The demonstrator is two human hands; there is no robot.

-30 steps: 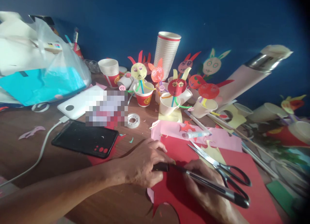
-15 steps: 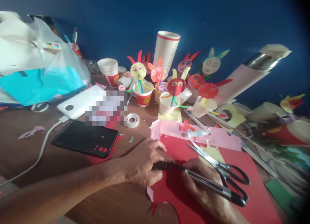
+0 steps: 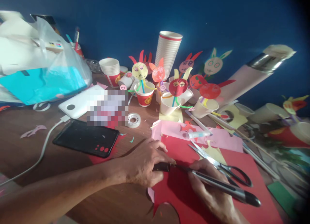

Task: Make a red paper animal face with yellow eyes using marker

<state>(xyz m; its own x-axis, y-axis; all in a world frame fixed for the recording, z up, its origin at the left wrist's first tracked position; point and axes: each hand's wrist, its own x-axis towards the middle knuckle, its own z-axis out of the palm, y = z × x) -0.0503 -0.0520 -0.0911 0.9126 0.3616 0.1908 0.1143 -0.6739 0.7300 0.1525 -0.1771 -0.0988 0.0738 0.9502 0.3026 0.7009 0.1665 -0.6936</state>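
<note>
My right hand [image 3: 213, 199] grips a silver and black marker pen [image 3: 227, 186], its tip pointing left. Between the thumb and fingers of my left hand [image 3: 141, 164] is a dark pen cap [image 3: 162, 167], its open end towards the marker. A narrow gap separates marker and cap. Both hands are over a large red sheet of paper [image 3: 254, 172] with cut, ragged edges. Right behind my right hand lie scissors [image 3: 215, 163], blades apart. Part of one handle is hidden by the hand and marker.
Paper cups with paper-faced figures [image 3: 178, 88] stand behind the sheet, before a cup stack [image 3: 169, 52]. A tumbler [image 3: 247, 75] leans at the right. Leftward are a black phone case [image 3: 84, 138], white charger [image 3: 79, 102], tape roll [image 3: 133, 120] and plastic bag [image 3: 63, 59].
The marker has drawn back to the right, widening its gap from the cap. My left hand stays nearly still. The whole view has shifted slightly.
</note>
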